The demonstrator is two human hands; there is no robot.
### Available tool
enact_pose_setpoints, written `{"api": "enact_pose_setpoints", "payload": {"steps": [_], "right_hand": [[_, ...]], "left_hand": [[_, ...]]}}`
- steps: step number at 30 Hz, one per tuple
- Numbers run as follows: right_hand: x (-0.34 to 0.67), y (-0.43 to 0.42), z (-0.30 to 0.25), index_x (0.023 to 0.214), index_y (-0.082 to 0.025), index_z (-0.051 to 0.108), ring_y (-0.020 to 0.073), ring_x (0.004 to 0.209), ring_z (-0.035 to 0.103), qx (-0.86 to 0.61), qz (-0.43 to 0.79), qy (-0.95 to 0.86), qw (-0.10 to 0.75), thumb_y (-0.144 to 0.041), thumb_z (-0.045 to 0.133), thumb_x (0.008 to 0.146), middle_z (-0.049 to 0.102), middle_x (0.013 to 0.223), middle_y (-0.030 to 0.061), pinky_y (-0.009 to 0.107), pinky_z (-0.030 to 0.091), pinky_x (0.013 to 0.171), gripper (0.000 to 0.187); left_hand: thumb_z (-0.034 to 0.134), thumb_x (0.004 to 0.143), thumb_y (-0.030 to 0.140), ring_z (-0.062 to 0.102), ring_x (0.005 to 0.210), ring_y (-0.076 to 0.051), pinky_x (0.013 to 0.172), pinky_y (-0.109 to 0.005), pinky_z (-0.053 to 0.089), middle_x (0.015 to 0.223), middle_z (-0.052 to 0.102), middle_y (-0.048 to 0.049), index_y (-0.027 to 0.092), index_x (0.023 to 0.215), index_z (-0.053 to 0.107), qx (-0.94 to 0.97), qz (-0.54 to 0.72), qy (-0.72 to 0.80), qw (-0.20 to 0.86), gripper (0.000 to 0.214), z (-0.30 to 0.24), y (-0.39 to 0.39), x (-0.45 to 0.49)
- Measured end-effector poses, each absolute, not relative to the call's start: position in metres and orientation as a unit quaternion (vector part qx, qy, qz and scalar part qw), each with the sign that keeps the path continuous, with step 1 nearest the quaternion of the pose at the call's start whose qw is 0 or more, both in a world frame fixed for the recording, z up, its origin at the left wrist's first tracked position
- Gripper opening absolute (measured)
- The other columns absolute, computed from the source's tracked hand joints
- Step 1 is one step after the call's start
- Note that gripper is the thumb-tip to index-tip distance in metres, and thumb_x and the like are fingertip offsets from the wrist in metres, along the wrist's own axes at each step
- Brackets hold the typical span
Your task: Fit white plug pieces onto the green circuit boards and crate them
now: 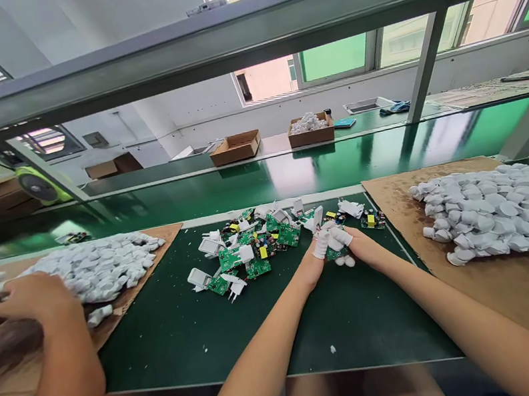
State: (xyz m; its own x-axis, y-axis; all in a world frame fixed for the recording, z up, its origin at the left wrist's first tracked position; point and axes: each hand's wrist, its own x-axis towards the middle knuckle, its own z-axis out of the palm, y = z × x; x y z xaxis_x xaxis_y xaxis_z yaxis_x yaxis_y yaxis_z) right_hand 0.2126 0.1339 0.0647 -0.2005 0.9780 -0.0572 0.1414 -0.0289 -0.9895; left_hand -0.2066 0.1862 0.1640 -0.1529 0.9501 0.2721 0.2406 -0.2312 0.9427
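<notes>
My left hand (321, 243) and my right hand (341, 237) are close together over the green work surface, with white coverings on the fingers. Between them they grip a small green circuit board (337, 253). A white piece stands up above the left fingers; whether it is joined to the board I cannot tell. Just beyond and to the left lies a loose heap of green circuit boards (258, 267) with white plug parts (199, 277) among them. Another board with a yellow component (373, 219) lies right of my hands.
Brown cardboard sheets carry piles of white plastic pieces, one right (509, 204) and one left (103, 265). A co-worker's hand (32, 297) reaches over the left pile. Cardboard boxes (236, 148) stand beyond the green belt (223, 191). A metal frame beam (239, 47) crosses above.
</notes>
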Motion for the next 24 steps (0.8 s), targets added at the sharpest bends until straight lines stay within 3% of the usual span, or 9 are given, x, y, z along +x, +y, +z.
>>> {"api": "enact_pose_setpoints", "payload": {"steps": [3, 6, 11, 14, 16, 17, 20, 23, 24], "right_hand": [[0.213, 0.136, 0.062, 0.075, -0.016, 0.044, 0.0070, 0.030, 0.031, -0.516, 0.509, -0.572, 0.384, -0.066, 0.037, 0.065, 0.042, 0.039, -0.0042, 0.018, 0.021, 0.031, 0.051], [0.213, 0.137, 0.061, 0.068, -0.017, 0.042, 0.0066, 0.033, 0.029, -0.523, 0.495, -0.570, 0.395, -0.068, 0.039, 0.061, 0.037, 0.040, -0.0052, 0.018, 0.019, 0.031, 0.051], [0.214, 0.136, 0.062, 0.068, -0.016, 0.042, 0.0060, 0.039, 0.031, -0.507, 0.497, -0.565, 0.420, -0.070, 0.041, 0.059, 0.039, 0.050, -0.0039, 0.019, 0.020, 0.034, 0.054], [0.215, 0.133, 0.063, 0.078, -0.017, 0.044, 0.0073, 0.038, 0.030, -0.522, 0.503, -0.563, 0.397, -0.069, 0.034, 0.064, 0.036, 0.046, -0.0050, 0.019, 0.019, 0.034, 0.056], [0.213, 0.132, 0.065, 0.081, -0.017, 0.043, 0.0071, 0.037, 0.027, -0.523, 0.506, -0.569, 0.383, -0.067, 0.039, 0.063, 0.034, 0.043, -0.0065, 0.018, 0.018, 0.034, 0.053], [0.212, 0.132, 0.066, 0.081, -0.017, 0.042, 0.0065, 0.037, 0.026, -0.519, 0.509, -0.572, 0.379, -0.065, 0.044, 0.062, 0.033, 0.043, -0.0074, 0.018, 0.017, 0.035, 0.052], [0.209, 0.132, 0.069, 0.083, -0.017, 0.040, 0.0050, 0.037, 0.023, -0.505, 0.528, -0.573, 0.371, -0.059, 0.056, 0.057, 0.030, 0.043, -0.0096, 0.018, 0.016, 0.035, 0.052], [0.211, 0.131, 0.070, 0.082, -0.018, 0.037, 0.0049, 0.037, 0.024, -0.515, 0.540, -0.567, 0.349, -0.056, 0.059, 0.057, 0.030, 0.043, -0.0104, 0.018, 0.017, 0.035, 0.051], [0.212, 0.130, 0.069, 0.081, -0.018, 0.036, 0.0050, 0.036, 0.025, -0.520, 0.541, -0.567, 0.340, -0.056, 0.058, 0.057, 0.031, 0.042, -0.0104, 0.017, 0.017, 0.035, 0.050]], "left_hand": [[0.023, 0.072, 0.066, 0.057, 0.057, -0.021, 0.044, -0.029, 0.039, 0.035, 0.036, 0.0033, 0.032, 0.084, 0.050, 0.597, 0.525, 0.548, 0.260, 0.045, 0.142, 0.209, -0.263], [0.024, 0.069, 0.068, 0.058, 0.072, -0.022, 0.051, -0.032, 0.043, 0.045, 0.048, 0.0031, 0.033, 0.089, 0.049, 0.576, 0.519, 0.500, 0.387, 0.048, 0.134, 0.209, -0.260], [0.019, 0.076, 0.061, 0.058, 0.076, -0.022, 0.053, -0.031, 0.044, 0.051, 0.054, 0.0024, 0.029, 0.097, 0.049, 0.494, 0.558, 0.473, 0.470, 0.049, 0.146, 0.200, -0.253], [0.011, 0.083, 0.047, 0.060, 0.067, -0.018, 0.047, -0.025, 0.042, 0.042, 0.048, 0.0055, 0.039, 0.103, 0.044, 0.417, 0.636, 0.486, 0.430, 0.039, 0.158, 0.193, -0.250], [0.010, 0.086, 0.039, 0.059, 0.062, -0.015, 0.046, -0.023, 0.041, 0.039, 0.045, 0.0063, 0.045, 0.102, 0.042, 0.368, 0.682, 0.491, 0.399, 0.037, 0.166, 0.180, -0.212], [0.015, 0.085, 0.041, 0.059, 0.063, -0.016, 0.046, -0.023, 0.042, 0.041, 0.048, 0.0058, 0.043, 0.101, 0.045, 0.371, 0.661, 0.485, 0.435, 0.034, 0.167, 0.170, -0.178], [0.036, 0.076, 0.054, 0.058, 0.074, -0.020, 0.051, -0.027, 0.046, 0.063, 0.058, 0.0004, 0.033, 0.101, 0.050, 0.392, 0.501, 0.424, 0.644, 0.035, 0.149, 0.139, -0.042], [0.044, 0.077, 0.045, 0.053, 0.083, -0.018, 0.063, -0.031, 0.048, 0.091, 0.057, -0.0063, 0.024, 0.099, 0.052, 0.397, 0.450, 0.397, 0.694, 0.031, 0.110, 0.125, 0.071], [0.044, 0.079, 0.040, 0.053, 0.085, -0.018, 0.070, -0.033, 0.047, 0.096, 0.053, -0.0067, 0.015, 0.102, 0.049, 0.394, 0.448, 0.389, 0.702, 0.035, 0.098, 0.126, 0.091]]}}
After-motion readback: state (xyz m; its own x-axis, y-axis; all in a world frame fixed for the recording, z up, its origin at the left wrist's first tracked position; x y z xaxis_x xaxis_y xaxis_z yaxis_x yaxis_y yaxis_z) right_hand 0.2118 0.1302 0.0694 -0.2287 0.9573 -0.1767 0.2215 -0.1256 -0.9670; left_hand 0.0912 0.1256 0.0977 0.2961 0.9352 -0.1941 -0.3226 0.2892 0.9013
